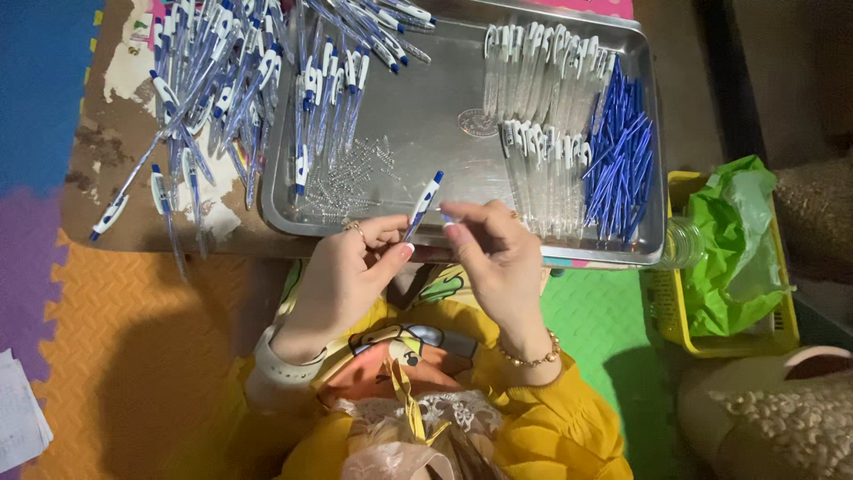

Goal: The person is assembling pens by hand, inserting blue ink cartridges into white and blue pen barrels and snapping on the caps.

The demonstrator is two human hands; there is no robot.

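My left hand (348, 267) pinches a white and blue pen (425, 204) that points up toward the metal tray (426, 133). My right hand (498, 253) is close beside it, its fingertips pinched on a small pale part at the pen's side. Inside the tray lie a heap of small metal springs (355, 173), rows of clear pen barrels (542, 107), a bundle of blue refills (622, 164) and some finished pens (333, 84). A large pile of finished pens (209, 89) lies on the worn board left of the tray.
A yellow basket (675, 302) lined with a green bag (733, 244) stands at the right, a clear bottle (684, 242) beside it. Coloured foam mats cover the floor. Papers (19, 418) lie at the lower left. Beige cushions (773, 418) sit at the lower right.
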